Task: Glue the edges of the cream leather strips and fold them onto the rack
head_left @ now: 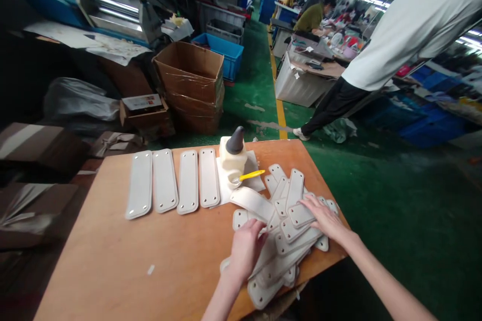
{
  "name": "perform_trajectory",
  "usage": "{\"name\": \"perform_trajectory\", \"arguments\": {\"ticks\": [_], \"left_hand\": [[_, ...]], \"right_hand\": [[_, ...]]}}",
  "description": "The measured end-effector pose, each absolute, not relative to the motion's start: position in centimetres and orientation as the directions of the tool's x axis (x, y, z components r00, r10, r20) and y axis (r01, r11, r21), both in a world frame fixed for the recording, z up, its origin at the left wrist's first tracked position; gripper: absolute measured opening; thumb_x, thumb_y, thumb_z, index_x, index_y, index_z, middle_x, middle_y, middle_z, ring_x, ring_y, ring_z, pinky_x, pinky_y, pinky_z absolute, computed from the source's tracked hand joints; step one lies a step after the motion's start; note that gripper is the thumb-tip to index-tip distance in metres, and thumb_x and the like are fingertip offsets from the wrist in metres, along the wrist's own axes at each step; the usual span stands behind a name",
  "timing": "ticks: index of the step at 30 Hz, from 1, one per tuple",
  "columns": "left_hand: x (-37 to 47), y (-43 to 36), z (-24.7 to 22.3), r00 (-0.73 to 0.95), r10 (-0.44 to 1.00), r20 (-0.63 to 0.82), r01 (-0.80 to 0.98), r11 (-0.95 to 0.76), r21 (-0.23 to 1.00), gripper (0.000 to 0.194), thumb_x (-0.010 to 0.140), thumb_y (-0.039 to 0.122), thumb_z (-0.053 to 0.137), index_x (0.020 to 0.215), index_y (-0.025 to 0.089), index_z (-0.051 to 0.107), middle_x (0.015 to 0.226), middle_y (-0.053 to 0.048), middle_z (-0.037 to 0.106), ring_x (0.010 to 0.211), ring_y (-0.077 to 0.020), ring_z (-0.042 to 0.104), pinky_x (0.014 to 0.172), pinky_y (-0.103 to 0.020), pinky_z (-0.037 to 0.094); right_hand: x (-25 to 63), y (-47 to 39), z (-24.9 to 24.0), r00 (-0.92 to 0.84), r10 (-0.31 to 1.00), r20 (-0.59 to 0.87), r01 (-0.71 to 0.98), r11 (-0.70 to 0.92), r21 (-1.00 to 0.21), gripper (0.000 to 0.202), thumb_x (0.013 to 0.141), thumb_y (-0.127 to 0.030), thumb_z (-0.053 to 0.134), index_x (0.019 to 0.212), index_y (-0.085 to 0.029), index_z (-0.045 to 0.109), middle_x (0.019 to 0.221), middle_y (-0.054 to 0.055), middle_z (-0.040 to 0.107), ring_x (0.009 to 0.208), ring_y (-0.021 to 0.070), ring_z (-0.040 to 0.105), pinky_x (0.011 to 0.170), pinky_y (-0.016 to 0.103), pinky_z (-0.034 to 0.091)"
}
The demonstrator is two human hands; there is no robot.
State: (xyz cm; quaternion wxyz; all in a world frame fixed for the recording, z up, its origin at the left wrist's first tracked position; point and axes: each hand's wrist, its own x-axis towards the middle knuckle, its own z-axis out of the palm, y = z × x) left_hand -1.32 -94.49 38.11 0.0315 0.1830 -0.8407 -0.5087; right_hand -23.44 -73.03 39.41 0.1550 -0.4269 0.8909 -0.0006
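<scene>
My left hand is at the left side of a heap of pale grey strips with rounded ends and metal snaps or rivets. Its fingers are loosely bent, thumb and forefinger apart, and no held strip shows. My right hand reaches over the heap from the right, fingers stretched out and touching a short-looking strip on top. Beyond the heap stands a cream bottle with a dark cone cap. A yellow-handled brush or spoon rests at its cut-out. Several strips lie side by side left of the bottle.
The wooden table has a small white scrap on it. A white sheet lies under the bottle. Past the table are a cardboard box, a blue crate and a person in a white shirt in the aisle.
</scene>
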Motion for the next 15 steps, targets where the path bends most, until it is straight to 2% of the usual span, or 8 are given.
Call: {"name": "perform_trajectory", "arguments": {"ticks": [2, 4, 8, 11, 15], "left_hand": [[-4.4, -92.4, 39.2, -0.957, -0.249, -0.147, -0.262, 0.534, 0.804, 0.021, 0.083, 0.020, 0.056, 0.101, 0.023, 0.065, 0.100, -0.008, 0.065, 0.093, -0.0237, 0.060, 0.079, -0.033, 0.044], [-6.8, -90.6, 39.6, -0.959, -0.212, -0.188, -0.281, 0.617, 0.735, 0.022, 0.080, 0.018, 0.057, 0.101, 0.021, 0.063, 0.104, -0.008, 0.062, 0.097, -0.0246, 0.056, 0.082, -0.034, 0.043], [-9.2, -88.3, 39.4, -0.933, -0.249, -0.261, -0.360, 0.682, 0.637, 0.024, 0.079, 0.018, 0.059, 0.103, 0.019, 0.060, 0.106, -0.010, 0.059, 0.100, -0.0262, 0.053, 0.083, -0.037, 0.043], [-9.6, -88.1, 38.9, -0.920, -0.296, -0.258, -0.392, 0.644, 0.657, 0.023, 0.079, 0.024, 0.063, 0.102, 0.021, 0.061, 0.107, -0.008, 0.059, 0.101, -0.0250, 0.054, 0.085, -0.035, 0.043], [-9.6, -89.1, 39.2, -0.896, -0.382, -0.229, -0.416, 0.534, 0.736, 0.020, 0.085, 0.035, 0.056, 0.098, 0.023, 0.064, 0.100, -0.007, 0.064, 0.093, -0.0226, 0.061, 0.083, -0.033, 0.046]], "right_hand": [[-25.3, -73.5, 39.2, -0.543, -0.762, -0.353, -0.778, 0.615, -0.130, 0.075, 0.056, 0.002, 0.069, 0.125, -0.025, 0.055, 0.141, 0.012, 0.045, 0.125, 0.0281, 0.047, 0.098, 0.038, 0.041], [-26.3, -73.9, 39.0, -0.498, -0.777, -0.385, -0.793, 0.588, -0.161, 0.066, 0.056, 0.000, 0.072, 0.116, -0.023, 0.058, 0.132, 0.010, 0.052, 0.117, 0.0263, 0.052, 0.093, 0.036, 0.042], [-26.9, -73.3, 39.3, -0.434, -0.844, -0.314, -0.832, 0.509, -0.218, 0.043, 0.059, -0.001, 0.073, 0.095, -0.022, 0.060, 0.104, 0.005, 0.062, 0.098, 0.0240, 0.057, 0.085, 0.034, 0.040], [-27.1, -72.3, 40.1, -0.357, -0.888, -0.288, -0.841, 0.440, -0.313, 0.033, 0.063, -0.002, 0.071, 0.085, -0.022, 0.060, 0.089, 0.002, 0.065, 0.088, 0.0232, 0.058, 0.078, 0.032, 0.039], [-28.3, -71.2, 41.6, -0.297, -0.913, -0.280, -0.832, 0.391, -0.394, 0.024, 0.069, -0.004, 0.069, 0.081, -0.023, 0.062, 0.082, 0.000, 0.066, 0.079, 0.0204, 0.060, 0.070, 0.028, 0.038]]}}
